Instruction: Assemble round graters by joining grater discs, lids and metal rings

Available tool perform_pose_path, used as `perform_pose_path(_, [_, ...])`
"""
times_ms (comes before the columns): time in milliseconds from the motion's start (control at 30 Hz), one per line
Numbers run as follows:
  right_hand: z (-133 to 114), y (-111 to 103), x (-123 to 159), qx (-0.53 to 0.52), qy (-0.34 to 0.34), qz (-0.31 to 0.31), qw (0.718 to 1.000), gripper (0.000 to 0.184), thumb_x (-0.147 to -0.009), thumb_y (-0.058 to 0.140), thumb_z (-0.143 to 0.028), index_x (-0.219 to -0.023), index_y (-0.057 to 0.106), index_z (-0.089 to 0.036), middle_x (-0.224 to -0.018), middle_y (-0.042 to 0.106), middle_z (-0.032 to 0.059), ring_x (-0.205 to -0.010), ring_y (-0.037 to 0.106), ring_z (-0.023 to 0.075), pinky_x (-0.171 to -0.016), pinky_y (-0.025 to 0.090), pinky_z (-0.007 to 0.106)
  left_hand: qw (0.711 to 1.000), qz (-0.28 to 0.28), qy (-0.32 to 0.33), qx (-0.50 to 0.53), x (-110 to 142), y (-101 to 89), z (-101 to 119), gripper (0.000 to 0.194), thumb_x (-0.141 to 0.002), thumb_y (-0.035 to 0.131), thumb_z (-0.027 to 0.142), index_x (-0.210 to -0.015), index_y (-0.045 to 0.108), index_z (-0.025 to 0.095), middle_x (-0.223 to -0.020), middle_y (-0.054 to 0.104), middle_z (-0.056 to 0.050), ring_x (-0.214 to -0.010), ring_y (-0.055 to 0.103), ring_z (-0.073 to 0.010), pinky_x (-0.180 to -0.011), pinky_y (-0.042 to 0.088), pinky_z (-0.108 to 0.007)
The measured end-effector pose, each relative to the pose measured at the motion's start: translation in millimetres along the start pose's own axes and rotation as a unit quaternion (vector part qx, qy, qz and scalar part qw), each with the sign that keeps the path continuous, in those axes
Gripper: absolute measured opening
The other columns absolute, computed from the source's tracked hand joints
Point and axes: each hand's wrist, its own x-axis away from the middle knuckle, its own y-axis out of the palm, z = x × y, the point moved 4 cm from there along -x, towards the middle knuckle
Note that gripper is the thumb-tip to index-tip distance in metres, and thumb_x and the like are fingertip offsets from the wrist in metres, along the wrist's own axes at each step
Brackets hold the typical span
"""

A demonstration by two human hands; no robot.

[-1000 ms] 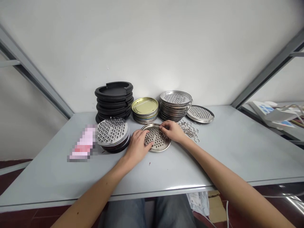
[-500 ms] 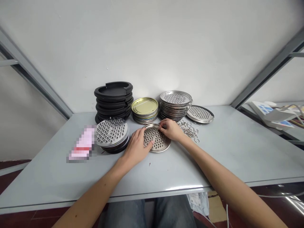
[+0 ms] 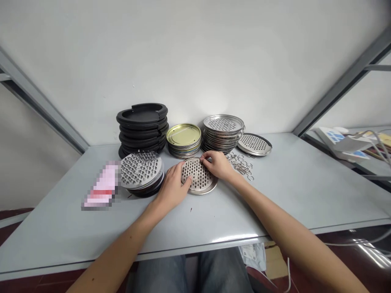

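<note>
A round perforated metal grater disc (image 3: 198,176) lies in a shallow metal rimmed plate (image 3: 210,189), sitting off-centre so more rim shows at its lower right. My left hand (image 3: 174,185) is closed around the left side, its thumb on the disc's face and its fingers along the outer edge. Thumb and forefinger of my right hand (image 3: 216,165) pinch together at the far right edge of the disc; the exact contact is partly hidden. Several loose metal rings (image 3: 242,166) lie just beyond my right wrist.
Left stand a pile of grater discs (image 3: 142,169) and a tall stack of black rings (image 3: 142,130). Behind are gold-coloured lids (image 3: 183,135) and a stack of rimmed grater plates (image 3: 224,124). Another perforated disc (image 3: 254,144) is at right. The grey table (image 3: 275,195) meets a wall.
The grater disc has shifted up and left against its rimmed plate, baring more of the plate's lower right. My hands stay on it, and the view has turned slightly.
</note>
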Motion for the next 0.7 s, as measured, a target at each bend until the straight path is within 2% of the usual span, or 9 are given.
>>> perform_pose_path(100, [1.7, 0.5, -0.9, -0.012, 0.001, 0.005, 1.000, 0.013, -0.081, 0.055, -0.019, -0.079, 0.068, -0.018, -0.080, 0.071, 0.0041, -0.073, 0.064, 0.0171, -0.068, 0.045, 0.026, 0.999, 0.005, -0.021, 0.035, -1.6, -0.4, -1.9, 0.035, -0.088, 0.049, 0.024, -0.122, 0.048, 0.017, -0.123, 0.058, -0.014, -0.116, 0.053, -0.0256, -0.099, 0.042, -0.045])
perform_pose_path(267, [4.0, 1.4, -2.1, -0.054, 0.030, 0.023, 0.998, 0.013, -0.079, 0.055, -0.019, -0.078, 0.068, -0.018, -0.074, 0.071, 0.0028, -0.064, 0.063, 0.0152, -0.064, 0.045, 0.025, 0.992, 0.010, -0.093, 0.084, -2.0, -1.5, -3.0, 0.035, -0.087, 0.052, 0.027, -0.120, 0.049, 0.017, -0.118, 0.063, -0.014, -0.112, 0.058, -0.0259, -0.096, 0.045, -0.045])
perform_pose_path(367, [5.2, 2.6, -2.0, -0.101, 0.060, 0.028, 0.993, 0.014, -0.079, 0.056, -0.021, -0.085, 0.068, -0.017, -0.082, 0.072, 0.0036, -0.066, 0.064, 0.0151, -0.064, 0.047, 0.025, 0.990, 0.010, -0.109, 0.086, -1.5, -1.4, -2.4, 0.035, -0.087, 0.053, 0.029, -0.119, 0.050, 0.017, -0.118, 0.063, -0.014, -0.110, 0.060, -0.0263, -0.095, 0.046, -0.045])
perform_pose_path(467, [6.2, 2.8, -1.2, -0.110, 0.064, 0.029, 0.991, 0.017, -0.081, 0.055, -0.023, -0.090, 0.068, -0.017, -0.089, 0.072, 0.0048, -0.074, 0.066, 0.0171, -0.071, 0.049, 0.028, 0.994, 0.018, -0.083, 0.072, -1.3, -1.1, -1.4, 0.036, -0.086, 0.054, 0.026, -0.120, 0.049, 0.017, -0.118, 0.063, -0.014, -0.112, 0.058, -0.0254, -0.096, 0.045, -0.043])
perform_pose_path(600, [5.6, 0.8, 0.7, -0.014, -0.004, 0.038, 0.999, 0.018, -0.083, 0.054, -0.023, -0.083, 0.071, -0.017, -0.101, 0.070, 0.0098, -0.097, 0.062, 0.0238, -0.090, 0.044, 0.037, 0.998, 0.029, -0.033, 0.037, -1.3, -1.0, -0.3, 0.033, -0.085, 0.053, 0.023, -0.118, 0.051, 0.016, -0.118, 0.061, -0.012, -0.113, 0.056, -0.0254, -0.098, 0.044, -0.043])
perform_pose_path(700, [6.6, 2.8, 2.7, 0.020, -0.028, 0.013, 0.999, 0.017, -0.083, 0.056, -0.024, -0.081, 0.072, -0.017, -0.107, 0.067, 0.0116, -0.101, 0.060, 0.0253, -0.094, 0.042, 0.040, 1.000, 0.025, -0.013, 0.006, -0.8, -1.3, 0.6, 0.030, -0.085, 0.053, 0.022, -0.114, 0.053, 0.015, -0.115, 0.061, -0.012, -0.114, 0.053, -0.0261, -0.100, 0.042, -0.044])
